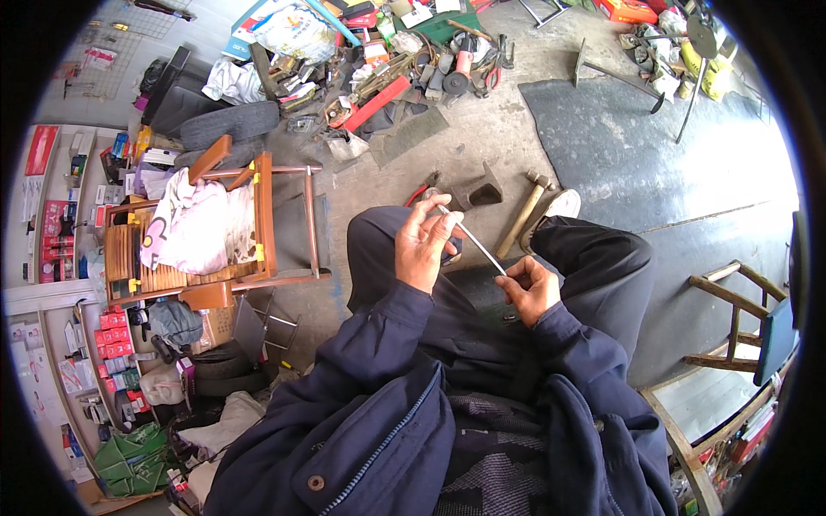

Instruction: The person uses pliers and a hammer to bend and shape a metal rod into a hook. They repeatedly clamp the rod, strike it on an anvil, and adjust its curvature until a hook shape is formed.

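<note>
A thin, straight, silvery rod (482, 246) slants between my two hands above my lap. My left hand (423, 245) pinches it near its upper end, the fingers closed around it. At the lower end, my right hand (528, 289) grips it between thumb and bent fingers. The tip inside the right hand is hidden, and I cannot tell exactly what kind of rod it is. On the floor just beyond my hands lie a hammer (521, 219) with a wooden handle, a dark metal block (479, 191) and red-handled pliers (421, 191).
A wooden chair (267, 211) draped with a pinkish cloth stands to the left. Loose tools and a red bar (377, 104) are heaped at the far side. A small stool (731, 297) is on the right, and stocked shelves (82, 211) line the left wall.
</note>
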Demonstrator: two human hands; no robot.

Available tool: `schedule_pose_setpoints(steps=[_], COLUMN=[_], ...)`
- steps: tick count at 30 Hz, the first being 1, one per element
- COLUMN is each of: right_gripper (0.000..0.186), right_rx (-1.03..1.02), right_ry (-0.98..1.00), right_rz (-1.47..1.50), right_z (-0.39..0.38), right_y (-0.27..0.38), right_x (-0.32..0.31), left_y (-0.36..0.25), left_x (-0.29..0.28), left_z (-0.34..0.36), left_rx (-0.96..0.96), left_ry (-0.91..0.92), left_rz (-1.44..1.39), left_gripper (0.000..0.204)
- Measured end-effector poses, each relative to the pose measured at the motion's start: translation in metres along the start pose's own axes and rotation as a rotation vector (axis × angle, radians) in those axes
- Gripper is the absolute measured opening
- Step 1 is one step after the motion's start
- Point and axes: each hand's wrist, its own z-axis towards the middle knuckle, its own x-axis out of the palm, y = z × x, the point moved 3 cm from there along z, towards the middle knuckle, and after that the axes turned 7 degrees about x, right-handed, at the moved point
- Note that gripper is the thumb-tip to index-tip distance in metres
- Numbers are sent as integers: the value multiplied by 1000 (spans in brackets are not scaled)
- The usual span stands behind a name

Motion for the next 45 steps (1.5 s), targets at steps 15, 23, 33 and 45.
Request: schedule_pose_setpoints(steps=[15, 23, 33, 45], right_gripper=[15, 13, 14, 15], right_rx=[49, 58, 112, 108], right_ry=[54, 63, 90, 126], right_rz=[-43, -15, -6, 7], right_z=[-13, -16, -16, -17], right_y=[13, 18, 14, 14], right_x=[2, 2, 3, 3], left_y=[6, 8, 6, 6], left_x=[-16, -15, -17, -17], left_z=[1, 0, -1, 0], left_rx=[110, 115, 94, 74], left_ry=[-53, -42, -57, -75], left_rz=[300, 311, 323, 247], left_gripper=[26, 26, 23, 19])
